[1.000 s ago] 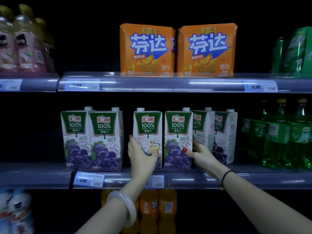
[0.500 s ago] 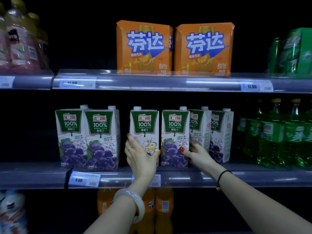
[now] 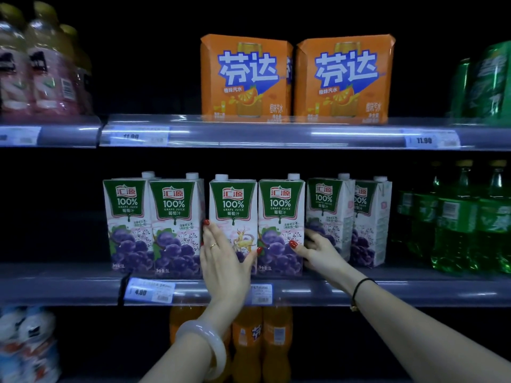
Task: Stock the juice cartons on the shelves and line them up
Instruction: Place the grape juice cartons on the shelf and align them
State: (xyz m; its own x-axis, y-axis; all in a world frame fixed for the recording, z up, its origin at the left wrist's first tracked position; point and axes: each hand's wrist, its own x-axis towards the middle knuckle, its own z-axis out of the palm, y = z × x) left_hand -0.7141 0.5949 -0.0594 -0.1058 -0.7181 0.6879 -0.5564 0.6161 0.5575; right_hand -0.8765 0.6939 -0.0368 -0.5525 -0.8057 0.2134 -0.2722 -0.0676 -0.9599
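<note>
Head view. Six grape-juice cartons stand upright on the middle shelf (image 3: pixel 83 288), each a tall white rectangular box with a green label panel, printed purple grapes and a round white cap. From left: carton 1 (image 3: pixel 127 225) and carton 2 (image 3: pixel 174 228) touch side by side; carton 3 (image 3: pixel 233 211) and carton 4 (image 3: pixel 280 217) touch each other, with carton 3 just beside carton 2; carton 5 (image 3: pixel 329 214) and carton 6 (image 3: pixel 370 222) sit a little farther back, turned at a slight angle. Carton 3 shows a golden figure in place of grapes.

The left hand (image 3: pixel 225 258) lies flat against the lower front of carton 3, fingers spread around its left edge and thumb reaching its right edge. The right hand (image 3: pixel 318 247) curls around the right side of carton 4, thumb on its front, fingers in the gap before carton 5. A pale smooth bangle (image 3: pixel 207 346) circles the left wrist; a thin black band (image 3: pixel 359 288) circles the right.

On the upper shelf (image 3: pixel 249 134) stand two orange soda packs (image 3: pixel 296 78), glossy and boxy, with pink-labelled bottles (image 3: pixel 41 73) at left and green packs (image 3: pixel 486 84) at right. Green bottles (image 3: pixel 456 219) stand to the right of the cartons; orange bottles (image 3: pixel 249 341) show below. Price tags (image 3: pixel 149 290) front the clear plastic shelf rails.
</note>
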